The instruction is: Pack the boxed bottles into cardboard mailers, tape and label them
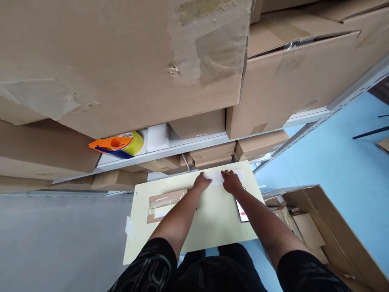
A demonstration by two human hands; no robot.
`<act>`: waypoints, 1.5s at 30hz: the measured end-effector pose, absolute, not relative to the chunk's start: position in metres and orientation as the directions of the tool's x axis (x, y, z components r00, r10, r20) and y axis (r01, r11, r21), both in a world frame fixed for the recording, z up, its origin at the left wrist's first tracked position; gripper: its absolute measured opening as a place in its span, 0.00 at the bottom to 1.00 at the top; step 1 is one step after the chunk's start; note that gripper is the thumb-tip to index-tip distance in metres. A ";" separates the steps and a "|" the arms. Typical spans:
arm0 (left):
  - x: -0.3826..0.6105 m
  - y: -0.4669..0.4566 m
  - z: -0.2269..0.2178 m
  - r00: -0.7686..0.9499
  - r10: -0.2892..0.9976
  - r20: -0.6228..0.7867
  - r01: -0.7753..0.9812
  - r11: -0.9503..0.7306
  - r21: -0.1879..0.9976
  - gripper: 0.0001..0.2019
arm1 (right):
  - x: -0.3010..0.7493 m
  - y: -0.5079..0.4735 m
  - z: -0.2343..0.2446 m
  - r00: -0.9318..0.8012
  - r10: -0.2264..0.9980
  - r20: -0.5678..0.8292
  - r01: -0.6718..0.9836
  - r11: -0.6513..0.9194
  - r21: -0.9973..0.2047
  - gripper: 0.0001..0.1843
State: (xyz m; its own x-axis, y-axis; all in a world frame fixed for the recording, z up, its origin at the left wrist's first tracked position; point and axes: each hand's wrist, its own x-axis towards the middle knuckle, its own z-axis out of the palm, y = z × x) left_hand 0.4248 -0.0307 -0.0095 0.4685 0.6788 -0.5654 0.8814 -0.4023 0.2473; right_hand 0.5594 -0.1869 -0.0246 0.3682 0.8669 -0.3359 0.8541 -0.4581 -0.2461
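Observation:
Both my hands rest on a white sheet of paper point(217, 177) at the far edge of a pale yellow board point(209, 227) that lies across my lap. My left hand point(201, 181) presses the sheet's left end with curled fingers. My right hand point(231, 181) grips its right part, fingers bent over it. A flat brown taped packet point(165, 199) lies on the board to the left of my left arm. Under my right forearm a white slip with red print point(242, 211) peeks out.
Large cardboard boxes point(121, 61) fill the metal shelves point(188, 147) ahead. An orange tape dispenser with a yellow roll point(120, 144) sits on a shelf at the left. An open cardboard box point(316, 227) stands on the blue floor at my right. Grey floor lies to the left.

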 end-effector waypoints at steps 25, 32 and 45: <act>0.439 -0.018 0.007 0.490 0.665 -0.563 0.870 -0.414 0.268 0.15 | 0.562 -0.187 -0.025 0.362 0.873 -0.327 0.865 -0.445 -0.231 0.35; 0.423 -0.024 0.027 0.389 0.738 -0.552 0.921 -0.309 0.236 0.11 | 0.563 -0.188 -0.028 0.352 0.876 -0.329 0.866 -0.439 -0.241 0.37; 0.337 -0.053 0.149 0.563 0.752 -0.341 0.433 0.084 0.898 0.18 | 0.528 -0.201 0.028 0.567 0.755 -0.330 0.327 -0.574 -0.751 0.32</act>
State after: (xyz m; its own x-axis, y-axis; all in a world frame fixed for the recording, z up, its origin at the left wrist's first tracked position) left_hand 0.3375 -0.0532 0.1488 0.5634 0.7523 -0.3415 0.4326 0.0835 0.8977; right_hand 0.5276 -0.2014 0.0278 0.5669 0.7548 -0.3299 0.3266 -0.5736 -0.7512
